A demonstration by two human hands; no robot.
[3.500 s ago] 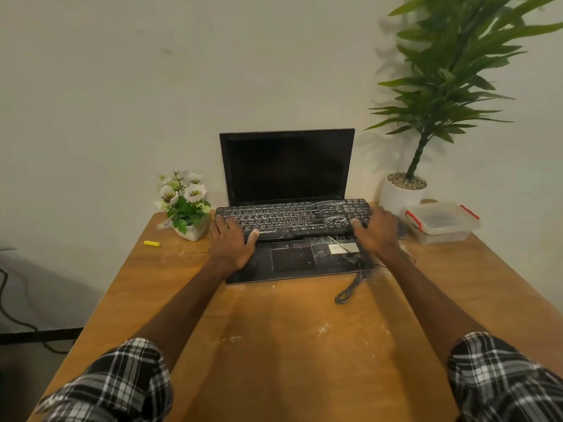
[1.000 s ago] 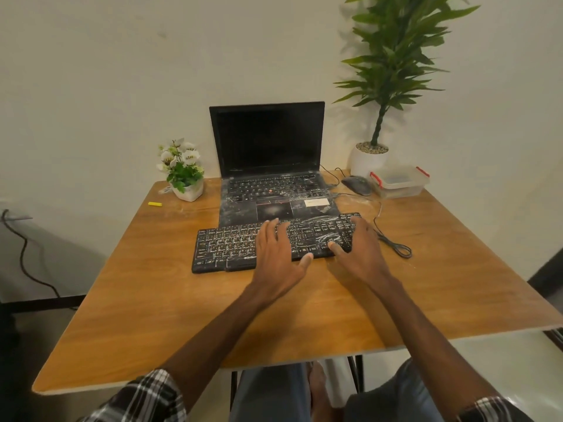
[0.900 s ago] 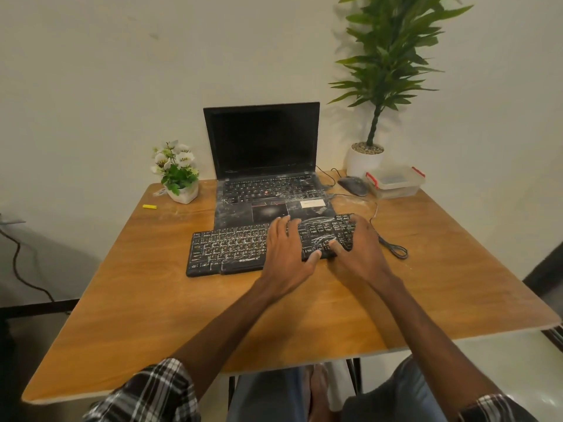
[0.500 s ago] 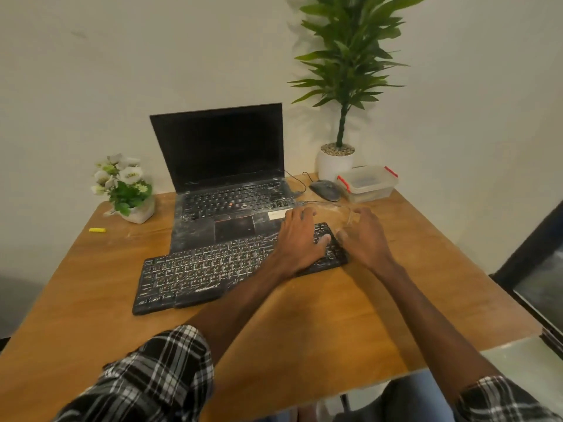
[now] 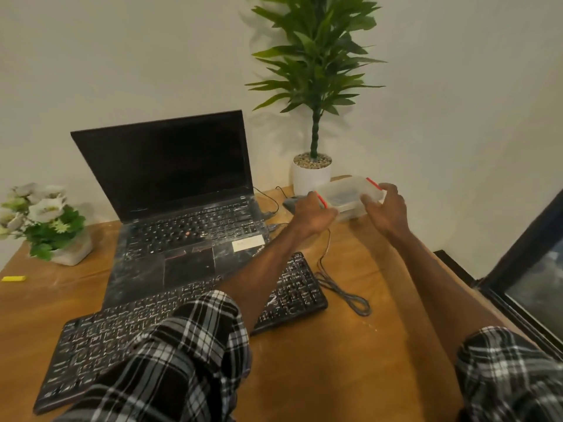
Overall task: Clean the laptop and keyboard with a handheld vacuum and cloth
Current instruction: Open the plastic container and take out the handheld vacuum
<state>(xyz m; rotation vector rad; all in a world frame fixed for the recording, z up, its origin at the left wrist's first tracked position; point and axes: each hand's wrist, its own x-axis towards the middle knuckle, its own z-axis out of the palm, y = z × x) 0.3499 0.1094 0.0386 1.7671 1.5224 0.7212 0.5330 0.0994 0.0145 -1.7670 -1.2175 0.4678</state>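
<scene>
At the table's far right corner: both hands on a plastic box

Head view. Far right on the wooden table (image 5: 350, 360), near the wall, a clear plastic box (image 5: 345, 197) with a red clip at each end. Left hand (image 5: 313, 216) wrapped round the box's left end, fingers curled at the red clip there. Right hand (image 5: 388, 208) clasping the right end, thumb at the near side, fingers (image 5: 386, 187) hooked over the far edge by the other clip. Hard to tell whether resting on the wood or lifted slightly. Contents too blurred to make out.

Laptop (image 5: 170, 166) left of centre, lid open, screen dark, keys and palm rest streaked with pale dust. Keyboard (image 5: 292, 287) just in front of the laptop, lying at a slant, equally dusty, partly hidden under the left forearm and its plaid sleeve (image 5: 189, 354). From the keyboard's right end, a dark cable (image 5: 344, 292) looping across the wood towards the box.

Mouse (image 5: 289, 203) half hidden behind the left hand. Just behind the box, against the wall, a tall green plant (image 5: 312, 175) in a white pot. At the table's left edge, a small pot of white flowers (image 5: 45, 220); nearer, a small yellow object (image 5: 13, 278) on the wood.
</scene>
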